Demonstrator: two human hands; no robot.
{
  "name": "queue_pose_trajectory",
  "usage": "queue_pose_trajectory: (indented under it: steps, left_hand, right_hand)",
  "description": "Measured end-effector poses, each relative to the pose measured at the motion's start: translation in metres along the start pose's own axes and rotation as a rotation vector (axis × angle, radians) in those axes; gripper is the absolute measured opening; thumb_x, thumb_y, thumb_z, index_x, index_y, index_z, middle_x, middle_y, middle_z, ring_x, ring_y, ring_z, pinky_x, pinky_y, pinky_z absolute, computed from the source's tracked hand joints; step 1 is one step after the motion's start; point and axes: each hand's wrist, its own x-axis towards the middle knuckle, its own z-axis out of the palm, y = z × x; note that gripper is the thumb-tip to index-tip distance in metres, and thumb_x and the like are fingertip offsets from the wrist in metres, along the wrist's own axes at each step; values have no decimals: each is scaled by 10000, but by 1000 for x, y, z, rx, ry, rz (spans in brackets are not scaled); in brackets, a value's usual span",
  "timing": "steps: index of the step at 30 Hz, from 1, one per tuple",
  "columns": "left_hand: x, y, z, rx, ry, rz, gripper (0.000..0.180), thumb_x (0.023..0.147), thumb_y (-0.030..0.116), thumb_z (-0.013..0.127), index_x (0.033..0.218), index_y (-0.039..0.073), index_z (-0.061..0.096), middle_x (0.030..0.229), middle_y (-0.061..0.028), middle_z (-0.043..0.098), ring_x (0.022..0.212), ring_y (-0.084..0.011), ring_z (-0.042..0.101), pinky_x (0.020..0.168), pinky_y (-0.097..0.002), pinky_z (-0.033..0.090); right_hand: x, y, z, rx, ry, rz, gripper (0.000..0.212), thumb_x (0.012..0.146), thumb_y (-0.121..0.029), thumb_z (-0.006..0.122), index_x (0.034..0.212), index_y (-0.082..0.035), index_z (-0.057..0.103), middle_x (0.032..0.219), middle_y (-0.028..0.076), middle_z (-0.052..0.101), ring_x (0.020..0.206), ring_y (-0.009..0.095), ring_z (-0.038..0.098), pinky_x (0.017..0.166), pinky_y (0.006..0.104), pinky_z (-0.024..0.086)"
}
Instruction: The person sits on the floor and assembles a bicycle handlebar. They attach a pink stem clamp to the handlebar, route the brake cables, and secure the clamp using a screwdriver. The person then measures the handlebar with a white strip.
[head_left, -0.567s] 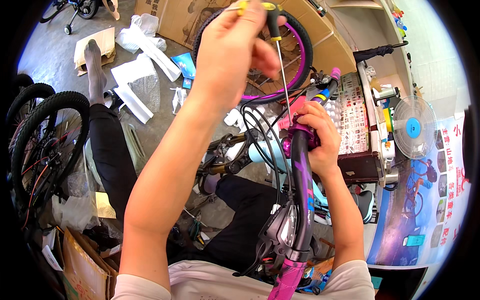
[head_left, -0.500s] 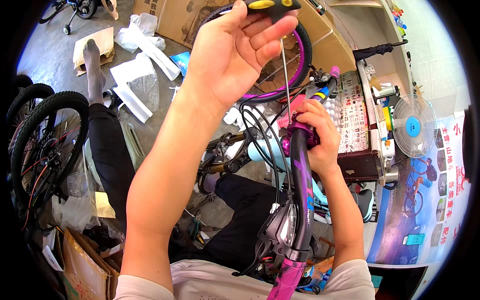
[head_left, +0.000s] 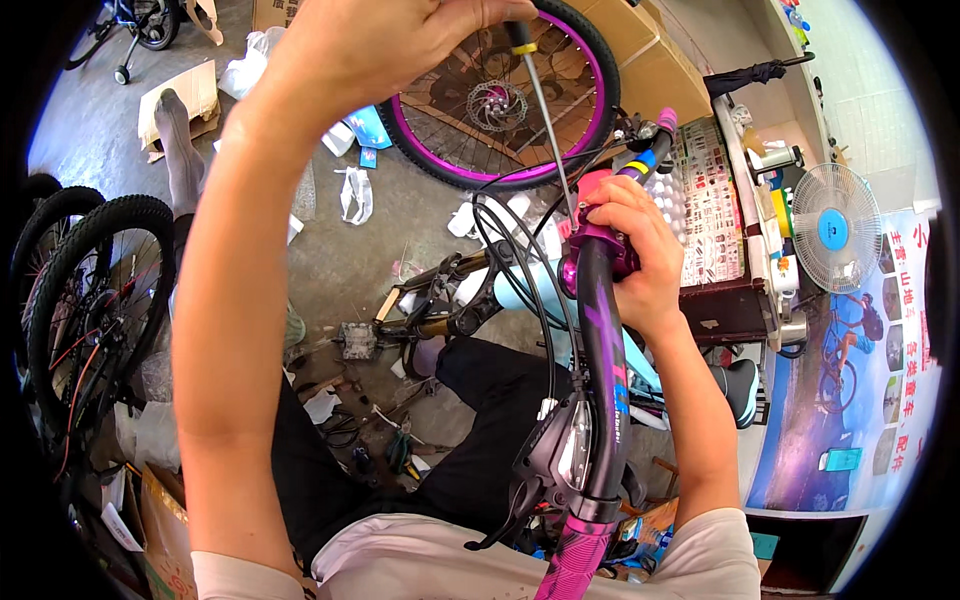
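Note:
My left hand [head_left: 380,40], at the upper edge, is closed on the handle of a T-handle hex key [head_left: 548,125]. Its long steel shaft slants down to the purple stem [head_left: 597,236] of a bicycle; fingers and the clamp hide the tip. My right hand [head_left: 642,255] wraps round the stem and the middle of the black and purple handlebar [head_left: 601,350], fingers close to the shaft's lower end. A brake lever [head_left: 535,470] and a pink grip [head_left: 573,560] sit at the bar's near end. Black cables [head_left: 525,270] loop left of the stem, over the light-blue frame [head_left: 515,295].
A purple-rimmed wheel [head_left: 500,178] leans on cardboard at the back. More bicycle wheels [head_left: 100,290] stand at left. On the right are a fan [head_left: 833,228], a dark chest [head_left: 715,312] and a printed banner [head_left: 800,430]. Tools and scraps [head_left: 400,450] lie between my legs.
My left hand has swung left and turned over, its fingers now closed on the handle, and the shaft tilts further left. My right hand stays on the stem. The view has shifted slightly.

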Motion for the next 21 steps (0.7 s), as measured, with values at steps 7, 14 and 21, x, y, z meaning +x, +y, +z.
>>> queue_pose_trajectory:
  steps: [7, 14, 21]
  left_hand:
    - [-31, 23, 56, -853, 485, -470, 380, 1081, 320, 574, 1284, 3, 630, 1045, -119, 729, 663, -152, 639, 544, -281, 508]
    - [-18, 19, 45, -1798, 315, -898, 592, 1094, 566, 366, 1153, 38, 626, 791, -38, 629, 507, -111, 421, 478, -259, 343]
    - [8, 25, -1, -1370, -63, -916, 468, 1039, 426, 550, 1102, -21, 677, 739, -82, 670, 464, -110, 498, 424, -242, 396]
  right_hand:
    - [-2, 2, 0, -1, 0, 10, 367, 645, -9, 765, 995, -30, 656, 1062, 138, 701, 1077, 386, 676, 948, 461, 539]
    - [2, -1, 0, 5, 11, -4, 374, 641, -7, 770, 995, -36, 655, 1050, 135, 700, 1062, 381, 681, 931, 450, 544]
    - [-1, 1, -2, 4, 17, -3, 372, 649, -1, 772, 1001, -46, 659, 1052, 125, 700, 1047, 369, 684, 911, 433, 551]
